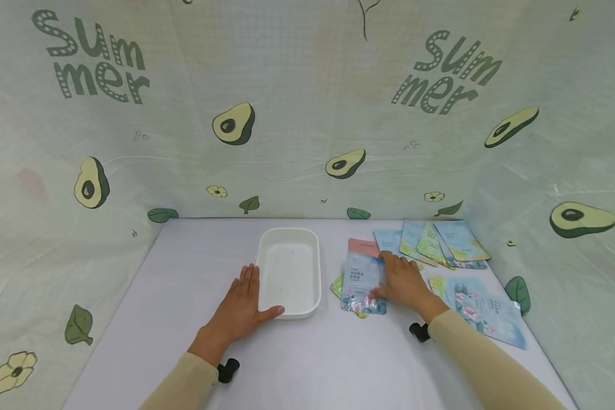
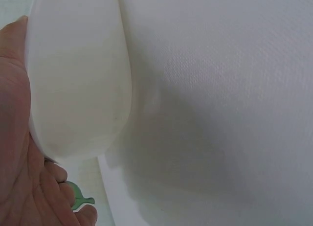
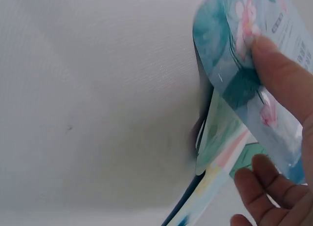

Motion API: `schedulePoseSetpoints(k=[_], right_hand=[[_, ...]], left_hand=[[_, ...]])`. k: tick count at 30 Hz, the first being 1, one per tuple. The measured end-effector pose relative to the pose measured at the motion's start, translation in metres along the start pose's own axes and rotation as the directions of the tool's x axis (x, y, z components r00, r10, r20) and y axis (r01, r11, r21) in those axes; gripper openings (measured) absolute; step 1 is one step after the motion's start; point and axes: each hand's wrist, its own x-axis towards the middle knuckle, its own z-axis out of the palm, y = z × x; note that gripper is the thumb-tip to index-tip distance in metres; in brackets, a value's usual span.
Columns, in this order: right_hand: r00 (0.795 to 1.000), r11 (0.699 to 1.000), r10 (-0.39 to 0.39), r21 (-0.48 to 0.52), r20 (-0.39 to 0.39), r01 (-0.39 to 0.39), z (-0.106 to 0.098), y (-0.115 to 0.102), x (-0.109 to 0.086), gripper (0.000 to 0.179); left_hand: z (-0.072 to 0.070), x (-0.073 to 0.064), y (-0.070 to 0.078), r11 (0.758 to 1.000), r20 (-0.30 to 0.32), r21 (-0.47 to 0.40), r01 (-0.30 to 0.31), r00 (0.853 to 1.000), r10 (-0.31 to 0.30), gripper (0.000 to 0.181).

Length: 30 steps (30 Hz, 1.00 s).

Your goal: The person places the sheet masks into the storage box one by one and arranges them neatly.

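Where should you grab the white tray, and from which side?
Probably grip the white tray by its raised walls, midway along both long sides, coming from left and right. It sits open side up and is longer than wide, so that should keep it level. The left hand lies along its left side, and bare table leaves some room on the right.

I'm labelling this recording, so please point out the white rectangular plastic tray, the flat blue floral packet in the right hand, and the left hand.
White rectangular plastic tray (image 1: pixel 289 274): head view, bare inner floor.
Flat blue floral packet (image 1: pixel 361 282): head view, middle of its printed face.
Left hand (image 1: pixel 238 310): head view, back of the hand.
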Motion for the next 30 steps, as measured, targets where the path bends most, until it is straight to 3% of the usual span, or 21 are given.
schedulePoseSetpoints(k=[5,9,12,16,19,24,30], right_hand=[[0.998,0.999,-0.023,0.039,-0.055,0.025,-0.003,-0.007,0.0,0.103],[0.998,0.98,0.032,0.2,-0.047,-0.022,-0.007,-0.013,0.001,0.095],[0.995,0.952,0.076,0.301,-0.06,-0.054,-0.007,-0.018,0.005,0.081],[0.994,0.929,0.096,0.364,-0.061,-0.067,-0.009,-0.021,0.01,0.055],[0.992,0.883,0.129,0.455,-0.005,-0.113,-0.014,-0.023,0.012,0.045],[0.987,0.795,0.153,0.588,0.045,-0.15,-0.026,-0.026,0.019,0.045],[0.989,0.811,0.146,0.574,-0.008,-0.114,-0.039,-0.028,0.028,0.046]], left_hand=[[-0.001,-0.001,0.001,1.0,0.019,-0.008,0.006,1.0,-0.005,0.128],[-0.002,-0.002,0.003,1.0,0.02,-0.014,0.0,1.0,0.001,0.127],[-0.001,-0.003,0.006,1.0,0.011,-0.011,0.007,1.0,-0.006,0.126],[0.001,-0.003,0.01,1.0,-0.005,0.004,0.017,1.0,-0.017,0.126],[0.002,-0.002,0.011,0.999,-0.008,0.039,0.016,1.0,-0.016,0.126],[-0.002,-0.001,0.011,0.997,-0.012,0.074,0.016,1.0,-0.015,0.129],[-0.008,0.001,0.009,0.997,0.026,0.079,0.022,0.999,-0.024,0.132]])
